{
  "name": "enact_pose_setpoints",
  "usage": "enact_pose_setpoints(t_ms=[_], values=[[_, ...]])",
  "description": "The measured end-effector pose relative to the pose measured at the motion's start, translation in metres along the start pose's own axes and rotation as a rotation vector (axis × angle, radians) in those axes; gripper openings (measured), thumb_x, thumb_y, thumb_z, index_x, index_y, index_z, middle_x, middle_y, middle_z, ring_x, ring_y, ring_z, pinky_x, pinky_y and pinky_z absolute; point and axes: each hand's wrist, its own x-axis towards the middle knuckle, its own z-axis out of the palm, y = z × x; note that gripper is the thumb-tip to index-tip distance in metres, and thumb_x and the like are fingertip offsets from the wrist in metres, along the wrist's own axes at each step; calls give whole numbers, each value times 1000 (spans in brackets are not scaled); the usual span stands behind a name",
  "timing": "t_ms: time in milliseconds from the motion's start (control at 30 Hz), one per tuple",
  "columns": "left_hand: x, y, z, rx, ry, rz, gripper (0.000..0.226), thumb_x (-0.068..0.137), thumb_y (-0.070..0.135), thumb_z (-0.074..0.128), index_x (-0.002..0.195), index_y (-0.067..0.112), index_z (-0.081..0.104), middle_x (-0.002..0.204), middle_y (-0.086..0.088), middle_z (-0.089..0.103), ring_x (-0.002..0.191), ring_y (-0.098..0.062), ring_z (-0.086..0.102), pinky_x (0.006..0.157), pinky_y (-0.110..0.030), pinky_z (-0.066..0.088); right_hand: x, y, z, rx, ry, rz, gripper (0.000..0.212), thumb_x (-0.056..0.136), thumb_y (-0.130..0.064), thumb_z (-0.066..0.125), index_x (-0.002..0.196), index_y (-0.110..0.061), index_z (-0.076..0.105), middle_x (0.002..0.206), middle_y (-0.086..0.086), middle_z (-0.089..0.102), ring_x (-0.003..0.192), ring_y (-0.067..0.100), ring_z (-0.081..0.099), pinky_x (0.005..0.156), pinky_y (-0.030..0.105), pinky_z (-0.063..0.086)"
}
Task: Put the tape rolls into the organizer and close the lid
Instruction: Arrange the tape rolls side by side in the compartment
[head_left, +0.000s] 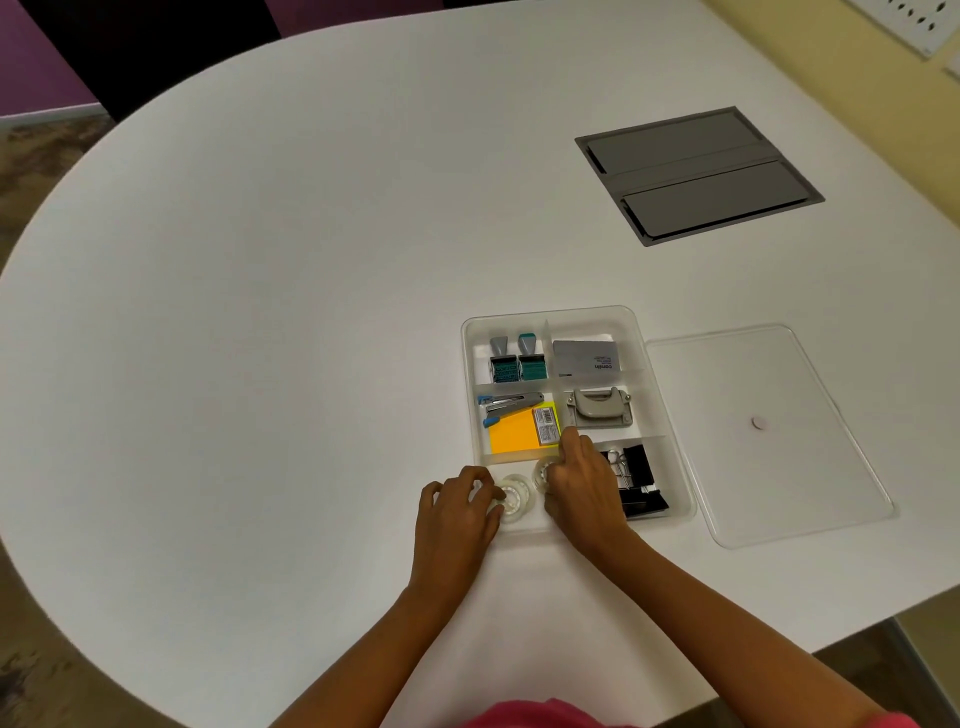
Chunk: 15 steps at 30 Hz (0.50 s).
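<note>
The clear plastic organizer (639, 318) lies open on the white table, divided into several compartments. In its near left compartment sit two clear tape rolls. My left hand (460, 512) has its fingertips on the nearer tape roll (517, 500). My right hand (582, 480) covers most of the second tape roll (543, 470), fingers curled on it, index finger stretched toward the sticky notes. The clear lid (769, 431) lies flat on the table just right of the organizer, apart from it.
Other compartments hold two stamps (518, 358), a grey card box (586, 357), a stapler (511, 404), orange sticky notes (514, 434), a hole punch (598, 408) and black binder clips (641, 480). A grey cable hatch (696, 174) sits far right in the table.
</note>
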Motion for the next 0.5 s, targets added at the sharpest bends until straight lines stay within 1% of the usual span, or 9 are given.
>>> enact_pose_setpoints(t_ms=[167, 200, 300, 367, 433, 467, 500], values=[[0, 1, -1, -7, -8, -11, 20, 74, 21, 77, 92, 16, 72, 98, -6, 72, 83, -24, 69, 80, -40, 54, 0, 2, 1, -8, -21, 20, 30, 40, -4, 93, 52, 0, 66, 86, 18, 68, 64, 27, 62, 46, 27, 49], [0, 1, 0, -4, -6, -11, 19, 75, 21, 76, 93, 15, 71, 99, -6, 71, 85, -24, 69, 81, -40, 53, 0, 2, 1, -12, -24, 24, 31, 39, -5, 93, 52, -1, 65, 86, 18, 68, 64, 27, 62, 47, 27, 48], [0, 1, 1, -26, -5, -25, 21, 85, 24, 65, 103, 14, 69, 111, -8, 68, 97, -25, 65, 93, -41, 45, 0, 2, 2, -20, -25, 24, 30, 41, -6, 93, 53, -2, 66, 88, 18, 68, 66, 27, 62, 48, 27, 48], [-1, -1, 3, -31, -8, -23, 23, 88, 27, 60, 107, 15, 67, 116, -7, 65, 102, -24, 62, 97, -39, 42, 0, 3, 1, -27, -33, 24, 28, 45, -8, 92, 57, -3, 68, 90, 17, 67, 69, 27, 63, 49, 29, 49], [-1, -2, 3, -49, -32, -29, 27, 91, 30, 54, 113, 17, 64, 123, -3, 61, 108, -21, 58, 102, -35, 37, -1, 4, -1, -43, -38, 30, 32, 45, -14, 93, 64, -4, 70, 91, 18, 66, 71, 27, 63, 51, 29, 50], [-1, -2, 2, -53, -38, -26, 27, 91, 31, 54, 113, 18, 64, 123, -3, 61, 108, -20, 58, 101, -35, 37, -2, 5, -2, -41, -32, 32, 35, 43, -17, 94, 67, -5, 71, 90, 18, 66, 71, 28, 63, 52, 29, 51], [0, -2, 1, -50, -35, -16, 24, 89, 29, 59, 109, 17, 66, 118, -4, 64, 104, -22, 61, 98, -36, 41, -3, 5, -3, -30, -21, 32, 38, 43, -19, 94, 69, -5, 71, 89, 18, 66, 71, 28, 63, 52, 29, 51]])
